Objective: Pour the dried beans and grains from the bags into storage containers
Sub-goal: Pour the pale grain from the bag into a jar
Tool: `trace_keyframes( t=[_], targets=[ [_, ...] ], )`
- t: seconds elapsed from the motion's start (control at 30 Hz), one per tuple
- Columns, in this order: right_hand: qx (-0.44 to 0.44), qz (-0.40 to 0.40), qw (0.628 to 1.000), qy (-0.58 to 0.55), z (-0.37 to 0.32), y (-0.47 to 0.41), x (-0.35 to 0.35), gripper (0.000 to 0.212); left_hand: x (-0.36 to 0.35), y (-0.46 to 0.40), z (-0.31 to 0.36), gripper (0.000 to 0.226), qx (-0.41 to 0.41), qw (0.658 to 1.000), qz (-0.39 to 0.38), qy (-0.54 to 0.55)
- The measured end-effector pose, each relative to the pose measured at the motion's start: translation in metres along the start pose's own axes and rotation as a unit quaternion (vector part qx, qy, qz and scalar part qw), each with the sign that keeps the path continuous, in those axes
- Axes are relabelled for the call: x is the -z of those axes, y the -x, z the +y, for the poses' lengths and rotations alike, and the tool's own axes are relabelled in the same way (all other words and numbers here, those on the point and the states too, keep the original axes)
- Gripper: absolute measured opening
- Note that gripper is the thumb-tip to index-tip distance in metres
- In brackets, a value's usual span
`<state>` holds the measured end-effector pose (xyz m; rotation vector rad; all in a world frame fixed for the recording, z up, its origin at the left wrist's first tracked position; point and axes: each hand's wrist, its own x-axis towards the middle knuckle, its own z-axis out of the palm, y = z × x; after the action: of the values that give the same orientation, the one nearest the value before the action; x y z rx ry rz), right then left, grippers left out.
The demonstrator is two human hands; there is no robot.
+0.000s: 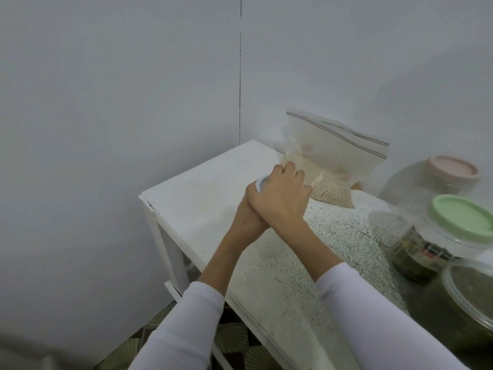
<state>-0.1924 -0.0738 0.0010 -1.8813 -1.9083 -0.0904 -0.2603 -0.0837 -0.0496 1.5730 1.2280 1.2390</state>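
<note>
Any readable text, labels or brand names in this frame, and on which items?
Printed label band on the clear plastic jar with the pale green lid: red and white lettering, too blurred to read.
Clear zip-top bag of pale grain: no print visible.
No other text shows.

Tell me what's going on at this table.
A person has both hands on something with a pale blue lid: the right hand curls over the top, and the left hand is mostly hidden beneath it. Behind stands a zip bag of pale grain, apparently zipped shut. Jars with a green lid and a pink lid sit at the right of the table.
</note>
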Motion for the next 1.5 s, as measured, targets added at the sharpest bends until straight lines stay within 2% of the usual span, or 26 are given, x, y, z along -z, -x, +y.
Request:
trace_keyframes(
  t=[0.17,0.27,0.33,0.4,0.43,0.47,0.5,0.53,0.57,0.6,0.63,0.67,0.7,0.83,1.0,1.13,1.23,1.3,1.4,1.47,1.5],
  targets=[
    [0.129,-0.025,0.990,-0.044,0.018,-0.002,0.002,0.050,0.011,-0.004,-0.006,0.064,-0.010,0.999,-0.036,-0.017],
    [0.220,-0.074,0.970,-0.075,0.027,-0.004,0.010,0.063,0.011,-0.004,-0.006,0.065,-0.008,0.999,-0.045,0.000],
    [0.255,-0.137,0.947,-0.139,0.029,-0.004,0.021,0.054,0.011,-0.004,-0.004,0.057,-0.013,0.998,-0.062,0.014],
    [0.223,-0.205,0.913,-0.272,0.024,0.003,0.035,0.028,0.012,-0.003,-0.004,0.043,-0.010,0.996,-0.083,0.034],
    [0.192,-0.227,0.894,-0.335,0.021,0.005,0.041,0.022,0.011,-0.002,-0.003,0.037,-0.014,0.995,-0.090,0.032],
    [0.169,-0.216,0.888,-0.370,0.018,0.006,0.046,0.021,0.011,-0.001,-0.003,0.038,-0.020,0.995,-0.090,0.040],
    [0.161,-0.170,0.893,-0.384,0.015,0.004,0.047,0.020,0.011,-0.001,-0.004,0.047,-0.019,0.995,-0.085,0.048],
    [0.170,-0.120,0.912,-0.353,0.016,-0.002,0.045,0.015,0.010,-0.002,-0.004,0.058,-0.016,0.995,-0.077,0.061],
    [0.186,-0.100,0.940,-0.268,0.018,-0.008,0.043,0.018,0.010,-0.003,-0.005,0.065,-0.017,0.995,-0.077,0.066],
    [0.193,-0.120,0.965,-0.133,0.019,-0.013,0.040,0.039,0.009,-0.003,-0.007,0.067,-0.018,0.995,-0.077,0.066],
    [0.194,-0.154,0.969,-0.001,0.021,-0.015,0.035,0.060,0.009,-0.005,-0.009,0.067,-0.017,0.995,-0.078,0.063],
    [0.192,-0.181,0.960,0.090,0.024,-0.014,0.031,0.073,0.009,-0.006,-0.011,0.069,-0.010,0.995,-0.072,0.062],
    [0.190,-0.196,0.953,0.134,0.024,-0.013,0.027,0.077,0.009,-0.007,-0.013,0.072,-0.003,0.996,-0.068,0.058],
    [0.211,-0.170,0.955,0.123,0.022,-0.012,0.026,0.063,0.010,-0.007,-0.015,0.075,0.001,0.994,-0.071,0.081],
    [0.239,-0.198,0.948,0.063,0.026,-0.018,0.036,0.052,0.010,-0.004,-0.014,0.082,0.019,0.992,-0.078,0.097],
    [0.261,-0.216,0.941,0.013,0.028,-0.021,0.040,0.053,0.011,-0.005,-0.010,0.089,0.010,0.990,-0.094,0.105],
    [0.295,-0.253,0.921,-0.013,0.028,-0.024,0.042,0.066,0.010,-0.003,-0.010,0.096,0.011,0.991,-0.093,0.101],
    [0.304,-0.235,0.923,0.027,0.025,-0.024,0.041,0.072,0.010,-0.003,-0.009,0.093,0.018,0.991,-0.086,0.098],
    [0.212,-0.184,0.949,0.145,0.017,-0.022,0.042,0.090,0.009,-0.002,-0.008,0.078,0.005,0.993,-0.087,0.079],
    [0.189,-0.202,0.936,0.217,0.013,-0.023,0.043,0.092,0.010,-0.002,-0.007,0.081,0.011,0.993,-0.085,0.084],
    [0.208,-0.224,0.925,0.223,0.013,-0.026,0.044,0.084,0.010,-0.002,-0.008,0.084,0.016,0.992,-0.086,0.089]
  ],
)
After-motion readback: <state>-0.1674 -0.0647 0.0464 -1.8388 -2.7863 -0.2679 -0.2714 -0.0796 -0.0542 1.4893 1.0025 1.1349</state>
